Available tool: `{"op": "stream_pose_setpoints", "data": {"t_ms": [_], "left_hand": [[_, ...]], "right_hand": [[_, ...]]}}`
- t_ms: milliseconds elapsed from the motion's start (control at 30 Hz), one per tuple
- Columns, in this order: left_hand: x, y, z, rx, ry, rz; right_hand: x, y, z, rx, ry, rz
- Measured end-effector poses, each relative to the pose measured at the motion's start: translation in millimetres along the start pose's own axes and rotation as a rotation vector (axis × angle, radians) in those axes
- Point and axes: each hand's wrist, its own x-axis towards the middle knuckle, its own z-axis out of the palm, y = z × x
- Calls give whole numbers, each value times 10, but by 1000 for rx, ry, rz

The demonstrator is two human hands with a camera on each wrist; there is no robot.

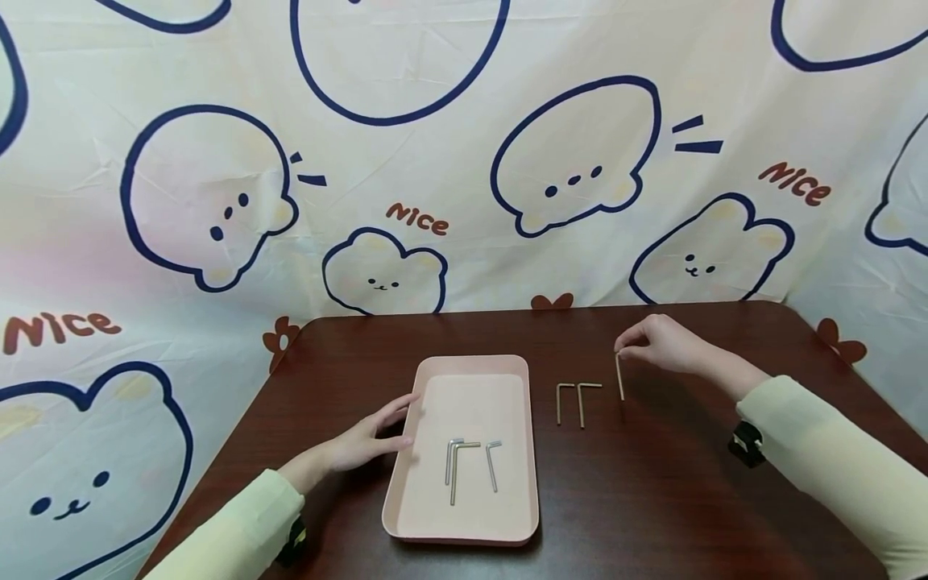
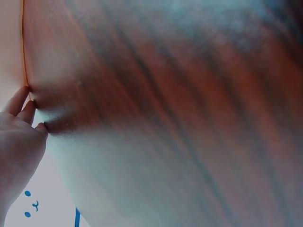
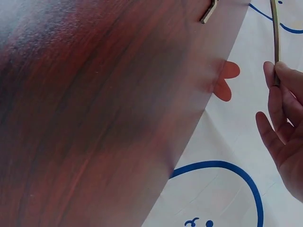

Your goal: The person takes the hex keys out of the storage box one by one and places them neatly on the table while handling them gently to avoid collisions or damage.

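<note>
My right hand [image 1: 663, 345] pinches a brass-coloured hex key [image 1: 619, 379] by one end, its long arm hanging down over the table. In the right wrist view the same hand [image 3: 286, 104] grips the key between thumb and fingertips. Left of it, two brass-coloured hex keys, one [image 1: 559, 404] beside the other [image 1: 582, 407], lie on the table. My left hand [image 1: 362, 439] rests its extended fingers against the left rim of a pink tray [image 1: 471, 519]. Inside the tray are a brass-coloured hex key [image 1: 454, 479] and two silver ones, one [image 1: 448, 467] close beside it and another [image 1: 492, 469] to the right.
The dark red-brown wooden table [image 1: 652, 499] bears the tray and keys. Behind it hangs a pale cloth [image 1: 464, 169] with blue-outlined cartoon animals and red lettering, which also covers the left and right sides.
</note>
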Motion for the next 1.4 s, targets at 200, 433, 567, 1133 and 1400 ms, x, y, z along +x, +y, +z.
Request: {"op": "stream_pose_setpoints", "data": {"t_ms": [200, 433, 567, 1133, 1400], "left_hand": [[-7, -4, -5, 11, 3, -6], [5, 2, -7, 21, 3, -9], [5, 1, -6, 28, 4, -2], [-10, -4, 8, 13, -1, 14], [-14, -6, -5, 18, 8, 1]], "right_hand": [[-5, 82, 92, 18, -18, 9], [7, 151, 209, 42, -35, 1], [28, 184, 278, 38, -49, 0], [70, 289, 484, 46, -74, 24], [70, 308, 542, 0, -31, -33]]}}
